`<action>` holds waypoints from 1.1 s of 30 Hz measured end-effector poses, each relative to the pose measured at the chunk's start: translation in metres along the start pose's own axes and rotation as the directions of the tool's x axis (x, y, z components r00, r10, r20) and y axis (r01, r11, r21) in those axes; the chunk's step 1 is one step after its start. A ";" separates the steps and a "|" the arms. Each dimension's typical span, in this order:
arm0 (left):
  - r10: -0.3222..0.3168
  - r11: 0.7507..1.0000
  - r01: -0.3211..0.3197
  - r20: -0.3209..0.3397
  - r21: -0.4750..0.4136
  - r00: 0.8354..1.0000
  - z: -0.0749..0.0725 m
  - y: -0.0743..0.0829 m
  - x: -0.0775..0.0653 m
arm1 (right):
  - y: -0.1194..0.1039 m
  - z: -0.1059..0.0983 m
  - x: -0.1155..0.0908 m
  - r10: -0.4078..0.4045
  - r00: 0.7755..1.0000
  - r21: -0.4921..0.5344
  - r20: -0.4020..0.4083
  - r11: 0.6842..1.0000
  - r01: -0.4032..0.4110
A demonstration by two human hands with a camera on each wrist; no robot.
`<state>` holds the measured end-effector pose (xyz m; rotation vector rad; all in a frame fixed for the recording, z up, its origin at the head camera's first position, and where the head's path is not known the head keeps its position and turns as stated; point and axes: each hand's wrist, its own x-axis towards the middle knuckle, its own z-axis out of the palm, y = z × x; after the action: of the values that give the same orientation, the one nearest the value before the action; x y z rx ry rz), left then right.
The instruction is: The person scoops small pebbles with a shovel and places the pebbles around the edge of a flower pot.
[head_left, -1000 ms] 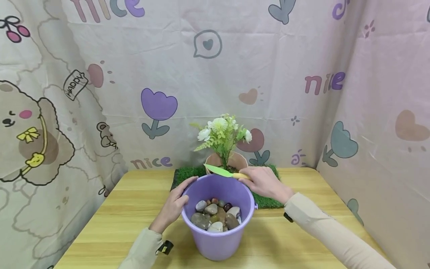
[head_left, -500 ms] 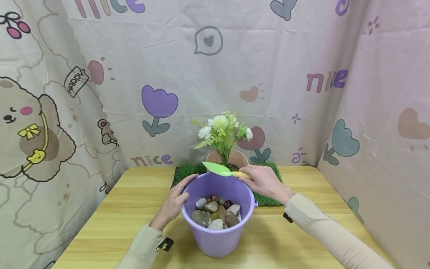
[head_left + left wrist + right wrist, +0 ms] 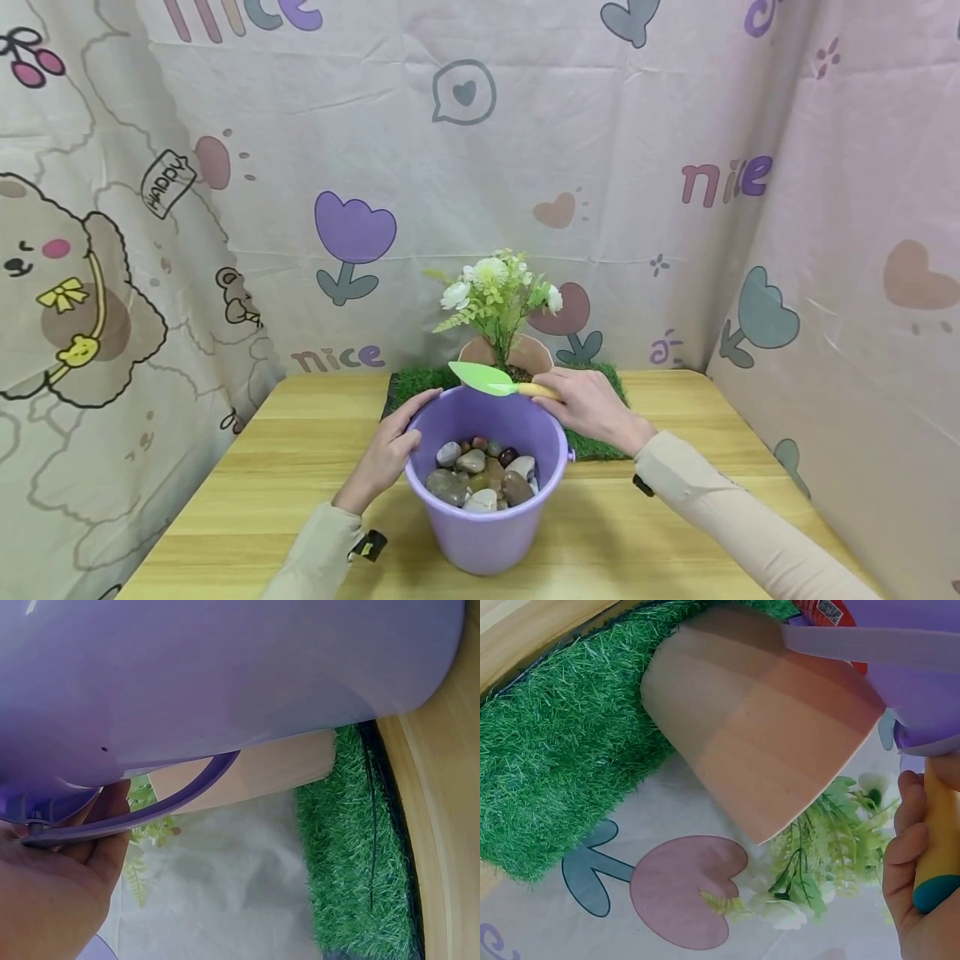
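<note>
A purple bucket (image 3: 486, 542) stands upright on the table, with several smooth stones (image 3: 483, 479) in its bottom. My left hand (image 3: 386, 454) holds its left rim, thumb at the edge. In the left wrist view the bucket's handle (image 3: 176, 799) passes beside the fingers. My right hand (image 3: 588, 404) grips the yellow handle (image 3: 937, 840) of a small garden trowel (image 3: 483, 379), held level over the far rim. Its green blade points left, and nothing lies on it.
Behind the bucket, a pinkish flowerpot (image 3: 757, 720) with white flowers (image 3: 491, 283) stands on a mat of artificial grass (image 3: 427, 383). The wooden table (image 3: 247, 467) ends at a printed cloth backdrop (image 3: 480, 183). A red label (image 3: 832, 611) shows on the bucket.
The trowel blade has rolled slightly, so more of its broad face shows, and its tip has shifted a little left. The left hand and the bucket stay in place.
</note>
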<state>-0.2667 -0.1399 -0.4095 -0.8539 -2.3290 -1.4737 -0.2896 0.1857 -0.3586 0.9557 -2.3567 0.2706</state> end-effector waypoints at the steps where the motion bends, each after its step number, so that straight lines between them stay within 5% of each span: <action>1: -0.001 1.000 0.001 0.000 0.001 1.000 0.000 0.000 0.000 | 0.000 0.000 0.000 -0.004 1.000 0.003 -0.006 1.000 0.004; 15: -0.001 1.000 0.001 -0.001 -0.008 1.000 0.000 -0.003 0.001 | -0.001 -0.010 -0.007 0.012 1.000 0.042 -0.021 0.999 -0.011; 33: 0.004 1.000 -0.004 -0.004 -0.015 1.000 0.002 -0.004 -0.001 | -0.015 -0.010 -0.008 -0.092 0.996 0.026 0.014 0.995 0.092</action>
<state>-0.2681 -0.1398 -0.4133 -0.8578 -2.3149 -1.4924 -0.2700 0.1835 -0.3559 1.0788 -2.3207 0.2579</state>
